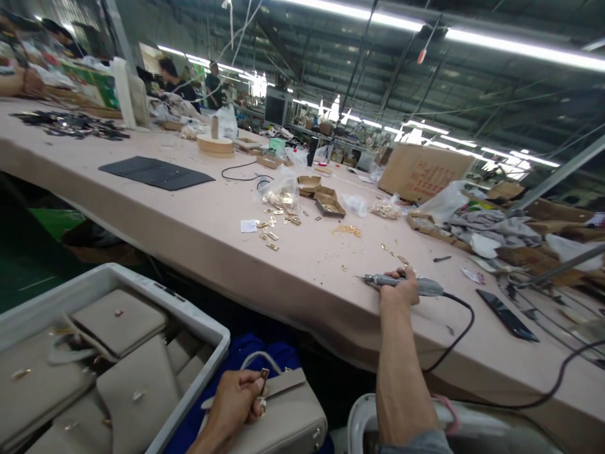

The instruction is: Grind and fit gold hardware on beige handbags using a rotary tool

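My right hand is wrapped round a grey electric screwdriver at the table's front edge. Its bit points left, and a black cord trails from its back end. Lower down, my left hand is closed, pinching a small gold metal plate between thumb and finger. That hand rests over a beige handbag, which lies on blue cloth at my lap. Part of the bag is hidden by the hand. On the table lie loose gold buckle plates and a pile of tiny gold parts.
A white crate of beige bags stands at lower left. The long table carries a black sheet, small cardboard trays, a large carton and a black phone-like slab. Other people are farther back.
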{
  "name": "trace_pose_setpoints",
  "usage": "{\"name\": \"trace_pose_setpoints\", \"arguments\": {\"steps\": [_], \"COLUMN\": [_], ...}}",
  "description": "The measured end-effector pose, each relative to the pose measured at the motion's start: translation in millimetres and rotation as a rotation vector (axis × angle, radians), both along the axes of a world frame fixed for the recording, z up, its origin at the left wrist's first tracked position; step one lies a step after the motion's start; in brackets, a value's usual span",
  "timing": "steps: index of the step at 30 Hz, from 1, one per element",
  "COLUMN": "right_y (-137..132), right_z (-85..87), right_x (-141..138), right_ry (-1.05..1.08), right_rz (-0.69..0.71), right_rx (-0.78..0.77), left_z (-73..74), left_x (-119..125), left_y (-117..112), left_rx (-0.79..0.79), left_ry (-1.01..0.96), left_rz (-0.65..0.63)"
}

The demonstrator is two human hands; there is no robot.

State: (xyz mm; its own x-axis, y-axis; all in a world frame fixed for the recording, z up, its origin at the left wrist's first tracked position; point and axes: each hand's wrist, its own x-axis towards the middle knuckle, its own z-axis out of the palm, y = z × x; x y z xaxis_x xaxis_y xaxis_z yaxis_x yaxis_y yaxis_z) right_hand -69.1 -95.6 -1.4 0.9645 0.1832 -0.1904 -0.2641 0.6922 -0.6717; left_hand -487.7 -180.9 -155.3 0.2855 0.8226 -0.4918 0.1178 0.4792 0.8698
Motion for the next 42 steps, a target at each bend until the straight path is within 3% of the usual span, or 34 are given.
{"name": "trace_pose_setpoints", "arguments": {"steps": [14,35,42], "right_y": [-2.2,-6.0,-7.0], "right_z": [-5.8,-7.7,-4.1], "right_x": [4.7,5.0,0.2], "right_ry": [-0.059,-0.058,-0.033], "right_rz": [-0.017,-0.044,-0.076], "right_rx": [-0.003,0.017,0.03], "left_z": [-14.1,-4.4,-8.8], "left_x": [0.7,-2.1,-2.6], "left_y": [4.8,0.9,2.1], "left_rx": [-0.045,-0.009,-0.019], "left_ry": [0.025,-0.002,-0.007], "left_rz": [-0.004,0.02,0.01]}}
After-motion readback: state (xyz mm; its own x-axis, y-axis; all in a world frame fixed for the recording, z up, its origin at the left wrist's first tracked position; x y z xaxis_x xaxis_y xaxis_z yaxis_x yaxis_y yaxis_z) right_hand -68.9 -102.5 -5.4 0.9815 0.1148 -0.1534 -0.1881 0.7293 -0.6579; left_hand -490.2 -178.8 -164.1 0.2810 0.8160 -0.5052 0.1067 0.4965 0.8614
